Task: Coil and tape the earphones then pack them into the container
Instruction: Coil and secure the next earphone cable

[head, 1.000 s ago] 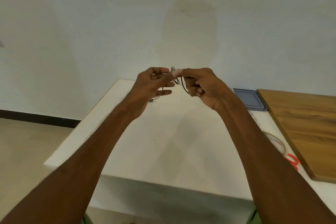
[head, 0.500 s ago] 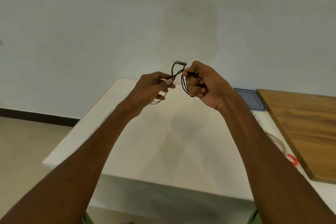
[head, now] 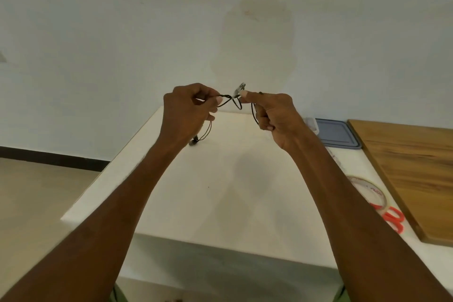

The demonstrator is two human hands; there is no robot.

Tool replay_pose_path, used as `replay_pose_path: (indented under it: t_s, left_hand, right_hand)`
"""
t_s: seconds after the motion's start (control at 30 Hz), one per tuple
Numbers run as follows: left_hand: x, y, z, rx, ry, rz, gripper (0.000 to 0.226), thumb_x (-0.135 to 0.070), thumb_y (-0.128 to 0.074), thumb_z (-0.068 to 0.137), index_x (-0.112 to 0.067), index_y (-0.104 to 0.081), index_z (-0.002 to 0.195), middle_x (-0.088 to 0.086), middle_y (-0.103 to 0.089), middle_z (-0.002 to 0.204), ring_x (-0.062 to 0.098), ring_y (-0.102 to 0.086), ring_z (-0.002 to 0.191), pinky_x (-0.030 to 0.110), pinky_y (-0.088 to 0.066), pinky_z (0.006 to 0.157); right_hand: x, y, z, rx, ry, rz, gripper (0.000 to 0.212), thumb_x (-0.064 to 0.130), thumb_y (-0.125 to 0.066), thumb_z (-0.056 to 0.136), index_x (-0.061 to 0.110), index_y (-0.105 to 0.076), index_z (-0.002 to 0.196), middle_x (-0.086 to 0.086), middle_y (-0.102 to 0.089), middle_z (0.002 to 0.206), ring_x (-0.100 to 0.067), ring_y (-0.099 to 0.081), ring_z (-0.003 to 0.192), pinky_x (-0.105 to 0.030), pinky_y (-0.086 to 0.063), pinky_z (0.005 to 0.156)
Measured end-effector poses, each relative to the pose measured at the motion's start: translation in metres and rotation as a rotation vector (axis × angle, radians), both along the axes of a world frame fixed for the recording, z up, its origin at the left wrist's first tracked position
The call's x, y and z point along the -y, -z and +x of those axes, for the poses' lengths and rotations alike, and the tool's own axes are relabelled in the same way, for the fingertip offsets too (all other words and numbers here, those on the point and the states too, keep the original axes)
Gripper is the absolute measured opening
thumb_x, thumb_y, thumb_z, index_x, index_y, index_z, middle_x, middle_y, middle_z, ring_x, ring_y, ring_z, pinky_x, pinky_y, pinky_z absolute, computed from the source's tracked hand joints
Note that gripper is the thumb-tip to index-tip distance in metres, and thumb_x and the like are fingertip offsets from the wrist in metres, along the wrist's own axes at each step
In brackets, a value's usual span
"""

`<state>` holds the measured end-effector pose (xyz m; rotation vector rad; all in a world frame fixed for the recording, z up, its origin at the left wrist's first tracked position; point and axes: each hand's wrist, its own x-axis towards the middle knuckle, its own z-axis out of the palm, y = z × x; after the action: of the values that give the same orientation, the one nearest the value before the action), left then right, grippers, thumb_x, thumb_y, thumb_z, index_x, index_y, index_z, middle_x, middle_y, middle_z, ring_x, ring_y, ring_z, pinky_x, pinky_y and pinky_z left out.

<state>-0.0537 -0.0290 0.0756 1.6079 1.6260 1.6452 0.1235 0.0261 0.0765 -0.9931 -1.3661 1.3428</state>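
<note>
Left hand [head: 188, 110] and right hand [head: 277, 117] each pinch the earphone cable [head: 226, 97]. Loops between them sit loose; a slackened pinch would likely spring the coil open.

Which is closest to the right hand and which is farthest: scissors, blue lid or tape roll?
From the right hand, which grips the earphones:
1. blue lid, just to its right at the table's far end.
2. tape roll, on the right, closer to the person.
3. red scissors, just beyond the tape, nearest the person.
</note>
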Motion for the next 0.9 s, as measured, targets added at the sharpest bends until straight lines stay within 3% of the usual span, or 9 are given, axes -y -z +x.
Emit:
replay_pose_path:
  t_s: [0.1, 0.23, 0.43, 0.53, 0.63, 0.77, 0.87, 0.9]
  left_hand:
    - [-0.001, 0.001, 0.004, -0.043, 0.017, -0.017, 0.012, -0.015, -0.067, 0.091, -0.014, -0.075, 0.099, 0.001, -0.075, 0.085, 0.009, -0.072, 0.073, 0.02, -0.058, 0.057]
    - [-0.002, 0.001, 0.001, 0.003, 0.08, -0.072, 0.015, -0.02, -0.06, 0.096, -0.018, -0.073, 0.105, -0.009, -0.076, 0.088, 0.001, -0.068, 0.072, 0.019, -0.056, 0.055]
    - [-0.004, 0.006, -0.001, 0.147, 0.185, -0.219, 0.01, -0.03, -0.072, 0.088, -0.036, -0.076, 0.082, -0.018, -0.072, 0.091, 0.002, -0.066, 0.086, 0.016, -0.054, 0.061]
    - [-0.004, 0.006, -0.002, 0.19, 0.181, -0.219, 0.007, -0.027, -0.074, 0.087, -0.032, -0.079, 0.088, -0.01, -0.074, 0.092, 0.003, -0.066, 0.082, 0.015, -0.052, 0.061]
    - [-0.004, 0.008, 0.001, 0.289, 0.178, -0.275, 0.008, -0.021, -0.071, 0.09, -0.022, -0.077, 0.094, -0.003, -0.074, 0.091, 0.01, -0.068, 0.077, 0.019, -0.054, 0.058]
    - [-0.007, 0.006, 0.007, 0.623, 0.068, -0.338, 0.015, -0.009, -0.05, 0.101, -0.003, -0.063, 0.103, 0.004, -0.066, 0.091, 0.017, -0.066, 0.068, 0.019, -0.054, 0.051]
    - [-0.006, 0.001, 0.001, 1.04, 0.241, -0.338, 0.018, 0.001, -0.036, 0.101, -0.004, -0.052, 0.094, 0.003, -0.053, 0.077, 0.009, -0.052, 0.057, 0.013, -0.044, 0.044]
    - [-0.005, 0.0, -0.001, 1.052, 0.308, -0.339, 0.019, 0.001, -0.035, 0.101, -0.008, -0.049, 0.093, 0.0, -0.05, 0.073, 0.007, -0.047, 0.052, 0.013, -0.039, 0.041]
  right_hand:
    - [0.002, 0.001, -0.004, 0.013, -0.009, 0.017, 0.026, 0.025, -0.079, 0.078, 0.0, -0.072, 0.077, 0.003, -0.02, 0.048, -0.017, -0.012, 0.05, -0.024, -0.014, 0.043]
    - [0.002, 0.004, -0.007, 0.043, 0.014, 0.038, 0.032, 0.028, -0.075, 0.084, -0.002, -0.075, 0.094, 0.008, -0.023, 0.043, -0.011, -0.017, 0.04, -0.021, -0.019, 0.039]
    - [0.005, 0.009, -0.012, 0.084, 0.006, 0.062, 0.041, 0.035, -0.081, 0.077, -0.004, -0.074, 0.088, 0.008, -0.024, 0.041, -0.012, -0.017, 0.039, -0.02, -0.02, 0.039]
    - [0.005, 0.008, -0.014, 0.015, 0.024, 0.003, 0.031, 0.029, -0.081, 0.077, 0.001, -0.076, 0.087, 0.005, -0.022, 0.043, -0.013, -0.015, 0.04, -0.02, -0.017, 0.039]
    - [0.003, 0.01, -0.015, -0.071, 0.021, -0.105, 0.037, 0.022, -0.08, 0.077, -0.008, -0.071, 0.096, 0.005, -0.021, 0.044, -0.013, -0.014, 0.04, -0.021, -0.016, 0.039]
    - [0.002, 0.006, -0.008, -0.135, -0.102, -0.172, 0.016, 0.021, -0.071, 0.085, 0.005, -0.072, 0.083, 0.006, -0.02, 0.044, -0.011, -0.012, 0.038, -0.023, -0.014, 0.038]
    - [0.002, 0.003, -0.003, -0.154, -0.276, -0.232, 0.022, 0.026, -0.063, 0.091, 0.013, -0.062, 0.073, 0.007, -0.021, 0.044, -0.009, -0.014, 0.035, -0.025, -0.013, 0.041]
    - [0.002, 0.003, -0.003, -0.177, -0.303, -0.271, 0.027, 0.028, -0.062, 0.092, 0.015, -0.057, 0.069, 0.008, -0.021, 0.044, -0.009, -0.015, 0.034, -0.024, -0.014, 0.039]
